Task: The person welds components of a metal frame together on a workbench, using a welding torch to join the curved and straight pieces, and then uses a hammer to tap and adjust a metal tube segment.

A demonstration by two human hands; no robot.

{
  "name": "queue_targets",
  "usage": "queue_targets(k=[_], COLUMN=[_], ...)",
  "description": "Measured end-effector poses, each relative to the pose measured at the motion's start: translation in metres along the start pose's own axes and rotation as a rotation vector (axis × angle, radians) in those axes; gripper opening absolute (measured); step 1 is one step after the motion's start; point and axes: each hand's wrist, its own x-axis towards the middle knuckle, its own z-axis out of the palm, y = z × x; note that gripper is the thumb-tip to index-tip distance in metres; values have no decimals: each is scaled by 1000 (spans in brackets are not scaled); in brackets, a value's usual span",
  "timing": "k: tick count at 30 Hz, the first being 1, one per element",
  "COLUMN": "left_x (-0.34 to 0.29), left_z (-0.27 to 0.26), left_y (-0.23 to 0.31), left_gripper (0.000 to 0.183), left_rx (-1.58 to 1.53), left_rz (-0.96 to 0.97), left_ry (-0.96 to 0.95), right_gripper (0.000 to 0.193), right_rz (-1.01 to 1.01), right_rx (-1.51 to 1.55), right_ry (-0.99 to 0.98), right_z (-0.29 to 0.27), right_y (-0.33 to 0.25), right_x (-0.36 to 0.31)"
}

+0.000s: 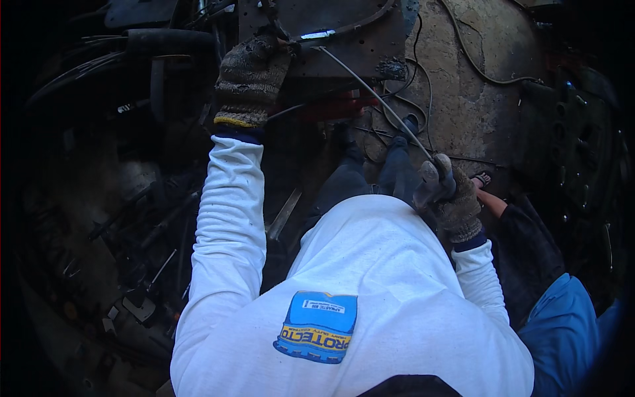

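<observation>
My left hand (254, 69), in a worn knit glove with a yellow cuff edge, is closed at the end of a dark curved metal bar (360, 25). The bar lies over a dark metal plate (317, 61) with small holes, and a bright shiny patch shows along it beside my fingers. My right hand (456, 205), gloved too, is low by my right hip and grips a greyish welding electrode holder (434, 180). From the holder a long thin welding rod (377, 97) slants up and left; its far tip appears just below the shiny patch. Whether they touch, I cannot tell.
Cables (466, 49) loop over the concrete floor (493, 119) at the far right. A red metal part (340, 106) sits under the plate. Close on my right is a person in blue (562, 331), a sandalled foot showing. Dark metal scrap (139, 308) litters the left side.
</observation>
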Motion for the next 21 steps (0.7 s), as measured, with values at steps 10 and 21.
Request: queue_targets(k=[10, 21], left_x=[0, 2], left_z=[3, 0], left_y=[-1, 4], left_gripper=[20, 21], left_rx=[41, -5], left_rz=[-29, -42], left_ry=[2, -11], right_gripper=[64, 64], right_rz=[214, 269], right_rx=[224, 343], right_ry=[37, 76], right_z=[1, 2], right_y=[-3, -7], right_x=[4, 2])
